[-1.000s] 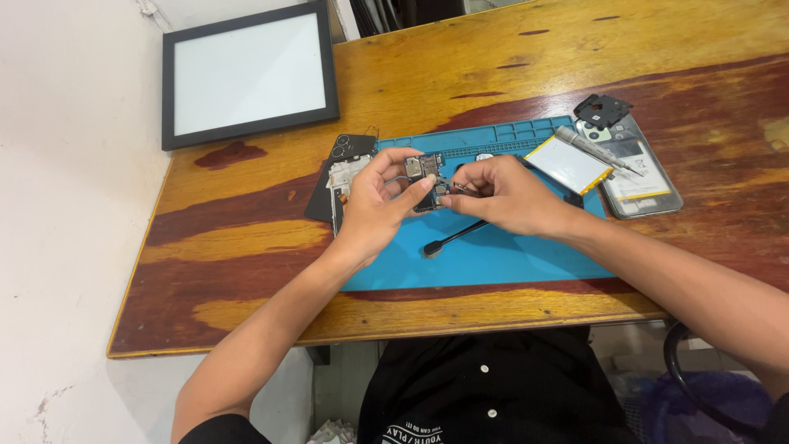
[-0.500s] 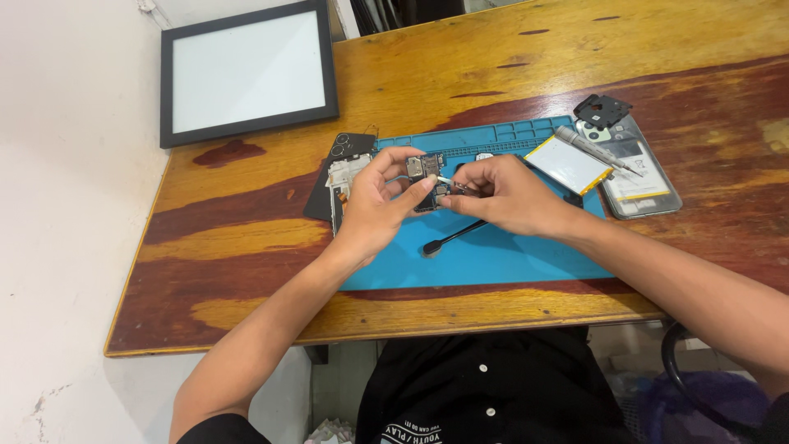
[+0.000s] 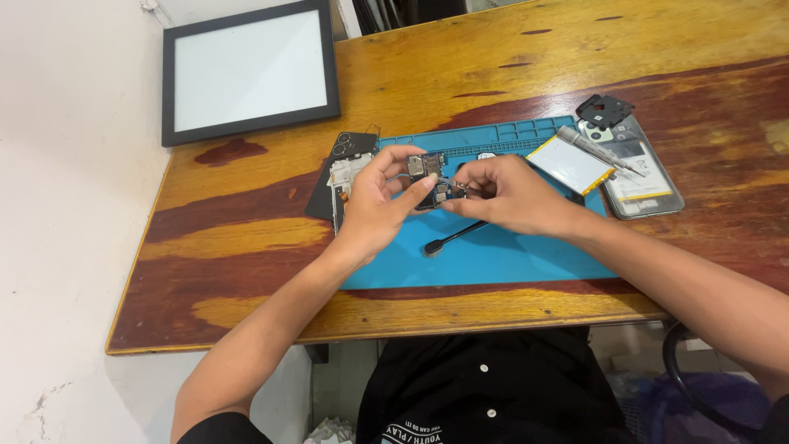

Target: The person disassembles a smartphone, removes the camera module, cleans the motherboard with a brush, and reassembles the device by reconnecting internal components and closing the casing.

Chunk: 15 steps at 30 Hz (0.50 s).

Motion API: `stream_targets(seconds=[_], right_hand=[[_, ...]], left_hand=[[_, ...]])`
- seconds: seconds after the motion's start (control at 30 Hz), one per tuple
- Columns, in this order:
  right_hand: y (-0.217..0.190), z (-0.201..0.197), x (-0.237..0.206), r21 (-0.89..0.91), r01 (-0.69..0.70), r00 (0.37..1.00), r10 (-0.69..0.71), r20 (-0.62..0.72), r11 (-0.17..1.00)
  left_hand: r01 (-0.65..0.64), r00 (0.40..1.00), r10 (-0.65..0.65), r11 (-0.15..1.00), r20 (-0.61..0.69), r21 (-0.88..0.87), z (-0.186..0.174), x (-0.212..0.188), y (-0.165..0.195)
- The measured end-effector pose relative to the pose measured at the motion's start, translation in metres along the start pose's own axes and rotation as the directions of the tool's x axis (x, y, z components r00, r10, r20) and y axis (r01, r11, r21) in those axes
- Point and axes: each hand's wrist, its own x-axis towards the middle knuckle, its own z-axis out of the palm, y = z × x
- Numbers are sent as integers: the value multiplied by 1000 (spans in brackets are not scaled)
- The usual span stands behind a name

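We hold a small circuit board (image 3: 427, 181) up over the blue mat (image 3: 493, 255), pinched in the fingers (image 3: 411, 191) of our left hand (image 3: 374, 201). Our right hand (image 3: 501, 193) closes its fingers on thin tweezers (image 3: 454, 186) whose tips meet the board's edge, so we judge a small part is being picked off; that calls for a steady, light pull. Below the fingers lies a black pry tool (image 3: 456, 236); beyond them on the desk (image 3: 246, 222), a battery (image 3: 569, 164) and screwdriver (image 3: 596, 150).
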Motion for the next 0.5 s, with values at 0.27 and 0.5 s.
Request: stream_targets(seconds=[0.27,0.5], right_hand=[[-48,-23,-20,-214,119,985,-142,-97,970],[-85,-51,-34,-736,237,907,-416,-67,634]], left_hand=[[-367,926,370,845,70,389,-1,-12,34],[-624,770,492,447,406,641,-1,-29,85]])
